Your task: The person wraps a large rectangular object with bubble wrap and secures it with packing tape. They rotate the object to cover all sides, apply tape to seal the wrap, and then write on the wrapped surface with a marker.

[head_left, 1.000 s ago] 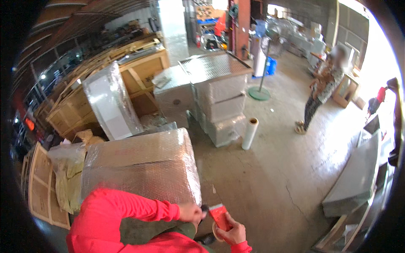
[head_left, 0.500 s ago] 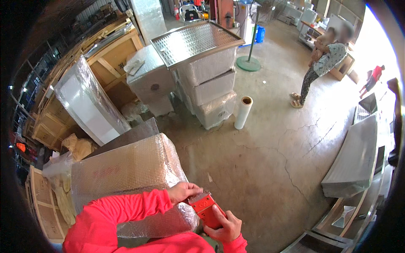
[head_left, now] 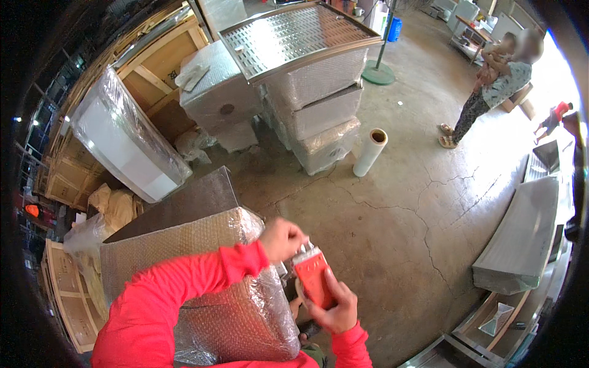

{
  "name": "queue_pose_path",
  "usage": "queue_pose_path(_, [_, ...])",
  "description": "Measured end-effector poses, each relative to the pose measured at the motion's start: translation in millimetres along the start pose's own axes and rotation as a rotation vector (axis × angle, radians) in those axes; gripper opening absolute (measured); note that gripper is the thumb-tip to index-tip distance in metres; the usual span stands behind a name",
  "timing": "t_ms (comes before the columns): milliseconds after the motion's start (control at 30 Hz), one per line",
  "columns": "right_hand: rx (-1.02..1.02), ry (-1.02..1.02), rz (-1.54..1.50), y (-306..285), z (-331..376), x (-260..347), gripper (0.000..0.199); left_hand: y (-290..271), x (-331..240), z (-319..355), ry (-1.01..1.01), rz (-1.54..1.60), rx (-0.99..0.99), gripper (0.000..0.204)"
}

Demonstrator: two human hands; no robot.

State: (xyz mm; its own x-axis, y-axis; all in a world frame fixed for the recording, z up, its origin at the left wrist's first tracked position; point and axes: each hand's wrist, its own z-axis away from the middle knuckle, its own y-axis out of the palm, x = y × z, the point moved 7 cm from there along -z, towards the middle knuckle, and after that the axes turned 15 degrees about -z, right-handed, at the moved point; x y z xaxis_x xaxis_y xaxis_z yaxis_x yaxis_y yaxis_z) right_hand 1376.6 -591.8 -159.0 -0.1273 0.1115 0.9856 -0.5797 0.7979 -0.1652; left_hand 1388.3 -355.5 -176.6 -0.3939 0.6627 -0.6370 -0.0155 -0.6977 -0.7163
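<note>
A red tape dispenser (head_left: 315,279) is gripped by my right hand (head_left: 336,305), thumb along its face and its tip pointing up and away from me. My left hand (head_left: 284,238) is closed in a pinch just beyond that tip, at a clear strip of tape (head_left: 305,248) that shows only in part. Under my left forearm is a large box-shaped bundle (head_left: 178,251) in bubble wrap and clear film. A roll seems to sit behind the dispenser, largely hidden by my right hand.
A dark panel (head_left: 184,199) leans behind the bundle. Wrapped boxes (head_left: 325,113) are stacked ahead under a slotted metal tray (head_left: 294,37), beside an upright film roll (head_left: 370,152). A person (head_left: 491,92) carrying a child stands at far right. Metal pieces (head_left: 518,236) line the right.
Both hands have moved up and slightly right with the dispenser, the left one lifting more at its tip. The view has shifted, and more of the wrapped bundle's near end shows.
</note>
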Motion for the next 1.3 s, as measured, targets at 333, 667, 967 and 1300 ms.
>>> queue_pose_path(333, [0.752, 0.74, -0.599, 80.5, -94.7, -122.8, 0.058, -84.0, 270.4, -78.1, -0.627, -0.882, 0.471, 0.036])
queue_pose_path(667, [0.751, 0.686, -0.665, 46.7, 33.5, -119.3, 0.066, -80.4, 397.6, -29.3, -0.604, -0.603, 0.26, 0.05])
queue_pose_path(967, [0.59, 0.782, -0.736, -17.9, 205.2, -109.4, 0.069, 11.4, -31.3, 207.0, 0.303, -0.595, -0.311, 0.05])
queue_pose_path(1300, [0.545, 0.68, -0.645, 4.1, 359.1, -109.2, 0.065, 72.3, -51.1, 242.5, 0.311, -1.015, -0.237, 0.047])
